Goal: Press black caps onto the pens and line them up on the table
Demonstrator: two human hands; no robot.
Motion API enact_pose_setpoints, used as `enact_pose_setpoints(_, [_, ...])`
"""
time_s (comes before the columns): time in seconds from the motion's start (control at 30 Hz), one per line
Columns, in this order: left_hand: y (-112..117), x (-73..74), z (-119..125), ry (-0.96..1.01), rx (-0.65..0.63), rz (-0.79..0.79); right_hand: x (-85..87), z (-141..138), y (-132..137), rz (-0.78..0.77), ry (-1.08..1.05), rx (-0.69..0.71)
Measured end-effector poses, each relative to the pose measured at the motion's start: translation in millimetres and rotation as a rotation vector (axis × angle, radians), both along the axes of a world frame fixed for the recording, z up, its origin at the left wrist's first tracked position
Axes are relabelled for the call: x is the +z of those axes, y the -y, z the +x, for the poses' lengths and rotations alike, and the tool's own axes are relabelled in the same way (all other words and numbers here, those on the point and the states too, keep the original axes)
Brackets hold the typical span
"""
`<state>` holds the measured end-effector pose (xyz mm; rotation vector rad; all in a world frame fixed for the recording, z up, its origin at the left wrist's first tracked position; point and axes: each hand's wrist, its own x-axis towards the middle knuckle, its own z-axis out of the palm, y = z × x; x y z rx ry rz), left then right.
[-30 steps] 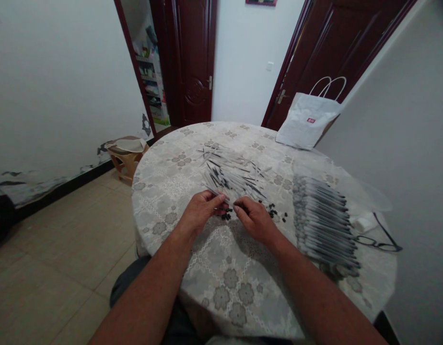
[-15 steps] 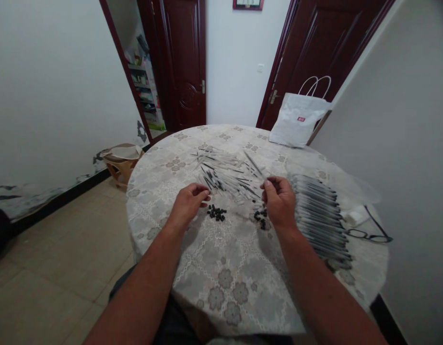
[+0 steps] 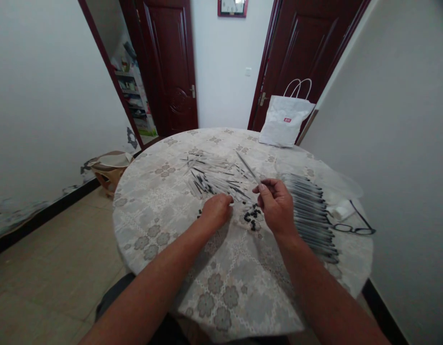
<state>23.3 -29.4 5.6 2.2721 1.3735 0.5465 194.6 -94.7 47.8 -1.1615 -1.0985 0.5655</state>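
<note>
My right hand pinches a slim grey pen between thumb and fingers, its far end pointing up and away to the left. My left hand is closed, its fingertips together; whatever they hold is hidden or too small to name. It hovers by a heap of thin whitish and black pen parts and covers most of one group of small black pieces. Another cluster of small black pieces lies between my hands. Right of my right hand, many grey pens lie side by side in a row.
Everything lies on a round table with a patterned cloth. Eyeglasses rest at the right, near a small white object and a clear plastic sheet. At the back stands a white paper bag. A wooden stool is on the floor at left.
My left hand has moved right and turned inward, now in front of the nearer black pieces. My right hand still holds the pen. The whole view has shifted slightly.
</note>
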Motion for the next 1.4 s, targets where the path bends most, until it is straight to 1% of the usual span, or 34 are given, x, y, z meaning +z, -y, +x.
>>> enact_pose_setpoints(0.13, [3,-6.2,12,-0.209,-0.05,0.105,-20.2,1,4,0.005,-0.036,-0.026])
enact_pose_setpoints(0.2, [4,-7.8,14,-0.314,-0.054,0.156,-26.2,1,5,-0.003,-0.02,-0.005])
enact_pose_setpoints(0.27, [4,-8.5,17,-0.363,-0.044,0.169,-29.0,1,6,-0.016,0.01,0.008])
enact_pose_setpoints(0.43, [3,-8.5,21,-0.403,-0.03,0.128,-31.1,1,8,-0.022,0.115,-0.013])
enact_pose_setpoints(0.53, [4,-7.7,21,-0.436,-0.041,0.149,-32.9,-1,10,-0.018,0.14,-0.001])
enact_pose_setpoints(0.67, [6,-7.6,19,-0.449,-0.092,0.216,-34.8,-4,10,-0.012,0.166,0.017])
enact_pose_setpoints(0.77, [4,-8.5,16,-0.394,-0.13,0.178,-35.2,-6,10,-0.017,0.176,0.02])
enact_pose_setpoints(0.83, [1,-8.2,10,-0.293,-0.142,0.14,-35.3,-6,11,-0.013,0.175,0.018])
enact_pose_setpoints(0.9, [-2,-6.0,1,-0.074,-0.126,0.08,-35.3,-7,11,-0.003,0.172,0.008])
enact_pose_setpoints(0.97, [-5,-1.3,-14,0.281,-0.042,-0.064,-35.5,-7,13,-0.001,0.176,0.003])
enact_pose_setpoints(1.07, [-5,8.4,-42,0.905,0.166,-0.343,-36.7,-9,17,-0.016,0.206,0.027])
enact_pose_setpoints(1.13, [-3,13.9,-60,1.213,0.245,-0.448,-38.6,-12,20,-0.021,0.252,0.058])
enact_pose_setpoints(1.17, [-1,15.6,-67,1.316,0.257,-0.471,-39.8,-14,21,-0.019,0.284,0.073])
enact_pose_setpoints(1.2, [0,16.6,-73,1.388,0.259,-0.488,-41.1,-17,23,-0.015,0.325,0.089])
enact_pose_setpoints(1.27, [2,16.4,-81,1.471,0.255,-0.51,-43.7,-22,25,-0.001,0.416,0.123])
enact_pose_setpoints(1.4, [5,13.4,-82,1.525,0.223,-0.531,-47.5,-29,25,0.021,0.556,0.164])
